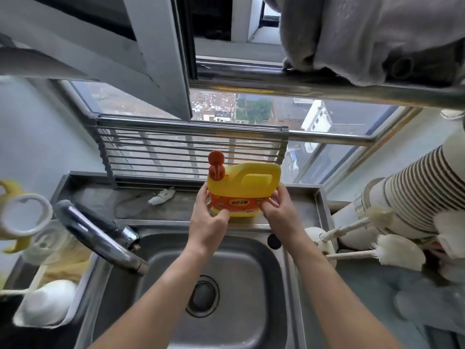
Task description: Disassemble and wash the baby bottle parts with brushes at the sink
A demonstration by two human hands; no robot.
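The scene is being viewed by one wide-angle head camera only, from close above the sink [239, 260], being pointed forward and down toward the window [264, 112].

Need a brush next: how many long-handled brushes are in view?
3. The upper bristle brush and lower bristle brush lie right of the sink; a sponge brush lies at the left. Others may be hidden on the right.

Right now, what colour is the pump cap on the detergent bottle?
Red-orange pump cap on the yellow detergent bottle, head view.
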